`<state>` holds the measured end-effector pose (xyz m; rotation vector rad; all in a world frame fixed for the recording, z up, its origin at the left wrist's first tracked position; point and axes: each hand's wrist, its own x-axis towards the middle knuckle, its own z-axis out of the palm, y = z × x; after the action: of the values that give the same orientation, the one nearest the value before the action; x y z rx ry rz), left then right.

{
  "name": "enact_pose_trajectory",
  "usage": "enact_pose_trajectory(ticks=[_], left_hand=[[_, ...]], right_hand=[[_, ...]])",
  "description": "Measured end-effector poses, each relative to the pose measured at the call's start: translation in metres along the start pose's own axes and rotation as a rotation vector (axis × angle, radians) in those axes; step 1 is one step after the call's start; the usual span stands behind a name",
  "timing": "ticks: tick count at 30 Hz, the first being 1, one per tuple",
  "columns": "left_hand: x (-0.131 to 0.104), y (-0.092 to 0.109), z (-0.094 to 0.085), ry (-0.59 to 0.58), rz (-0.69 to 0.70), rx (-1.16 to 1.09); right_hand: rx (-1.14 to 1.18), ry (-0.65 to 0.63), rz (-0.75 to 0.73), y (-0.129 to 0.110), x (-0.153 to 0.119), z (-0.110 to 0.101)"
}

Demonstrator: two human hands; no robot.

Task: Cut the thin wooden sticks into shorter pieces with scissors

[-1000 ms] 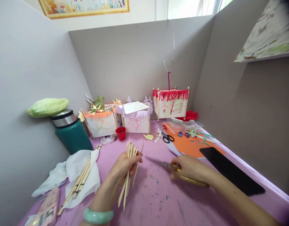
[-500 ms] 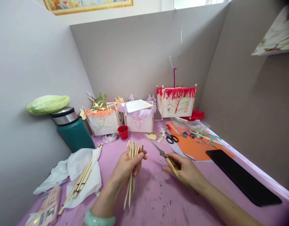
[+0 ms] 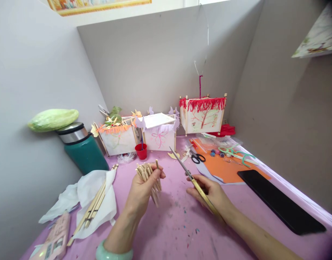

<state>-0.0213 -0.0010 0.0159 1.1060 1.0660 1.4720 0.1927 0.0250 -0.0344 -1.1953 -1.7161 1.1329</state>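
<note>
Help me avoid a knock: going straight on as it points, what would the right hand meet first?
Led by its scissors, the right hand would probably meet the white box with the pink drawing; depth is unclear.

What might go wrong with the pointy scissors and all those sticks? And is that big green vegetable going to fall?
The scissors in the right hand have a bare, pointed tip, so they might poke the left hand if the two come together.
The left hand grips many thin sticks in one bunch, so one might slip out.
The green vegetable lies across the bottle's lid with one end sticking out, so a bump might roll it off.
</note>
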Motion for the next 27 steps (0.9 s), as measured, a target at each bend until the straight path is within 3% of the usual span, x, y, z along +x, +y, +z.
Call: enact_pose_trajectory(ticks=[8,15,23,27], left_hand=[[0.0023,-0.0026,-0.0006,0.029,-0.084,0.074],[0.0041,-0.0085,-0.0013,0.0,-0.065,0.103],[0.0045,-0.0079,0.0036,0.017,-0.078,0.032],[0.0029,-0.0078,0.004,-0.053,-0.153,-0.057]], right_hand=[[0.013,0.04,0.012,0.0025,0.002,0.001],[0.023,0.028,0.024,0.0005,0.0013,-0.0007],[-0.017,0.046,-0.011,-0.0011,-0.0008,-0.0004],[-0.036,0.054,-0.027,0.0016,0.0002,-0.0004]])
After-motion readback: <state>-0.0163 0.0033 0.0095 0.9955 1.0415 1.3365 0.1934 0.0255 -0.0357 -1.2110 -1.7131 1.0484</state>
